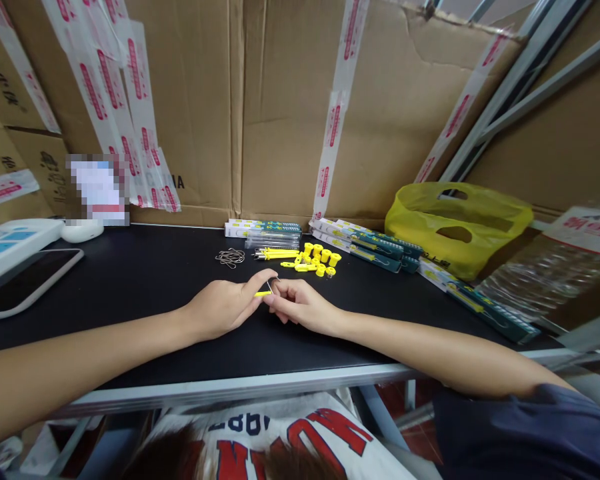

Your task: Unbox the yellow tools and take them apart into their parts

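Near the middle of the black table, my left hand (226,305) is closed on a thin yellow stick (263,294). Beside it my right hand (305,305) pinches a thin metal wire (270,287) where it meets the stick, the fingertips of both hands nearly touching. Just beyond the hands lie a pile of bent metal wires (230,258), a bundle of yellow sticks (279,254), and several small yellow caps (335,259). Clear plastic tubes (273,240) rest behind the sticks.
Flat printed boxes (357,243) lie at the back, with another box (480,300) at right. A yellow plastic bag (430,220) and clear plastic wrap (545,280) stand right. A phone (30,280) lies left. Cardboard (280,120) walls the back.
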A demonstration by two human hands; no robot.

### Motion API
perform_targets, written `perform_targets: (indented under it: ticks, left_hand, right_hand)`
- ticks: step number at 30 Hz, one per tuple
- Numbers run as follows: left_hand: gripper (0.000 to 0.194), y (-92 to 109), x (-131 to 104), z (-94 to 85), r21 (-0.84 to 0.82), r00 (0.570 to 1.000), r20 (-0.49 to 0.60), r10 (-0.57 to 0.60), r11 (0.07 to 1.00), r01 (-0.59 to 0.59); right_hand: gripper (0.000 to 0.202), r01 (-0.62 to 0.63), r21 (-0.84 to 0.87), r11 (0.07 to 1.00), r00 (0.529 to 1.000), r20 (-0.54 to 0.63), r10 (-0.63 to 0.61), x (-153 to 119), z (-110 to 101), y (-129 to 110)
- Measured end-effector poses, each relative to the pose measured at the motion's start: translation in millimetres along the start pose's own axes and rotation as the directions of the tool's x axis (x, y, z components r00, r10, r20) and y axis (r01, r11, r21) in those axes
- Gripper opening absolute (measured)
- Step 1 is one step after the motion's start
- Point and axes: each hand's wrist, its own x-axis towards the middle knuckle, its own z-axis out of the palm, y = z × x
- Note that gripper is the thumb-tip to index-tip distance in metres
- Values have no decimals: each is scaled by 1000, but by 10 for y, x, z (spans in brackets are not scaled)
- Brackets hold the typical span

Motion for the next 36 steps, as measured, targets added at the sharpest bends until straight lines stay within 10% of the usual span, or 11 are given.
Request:
perform_targets:
  ticks: [36]
  left_hand:
    - [25,64,29,-62,74,965,215,-148,988,135]
  right_hand:
    - [43,139,-205,969,990,7,-140,48,-61,89]
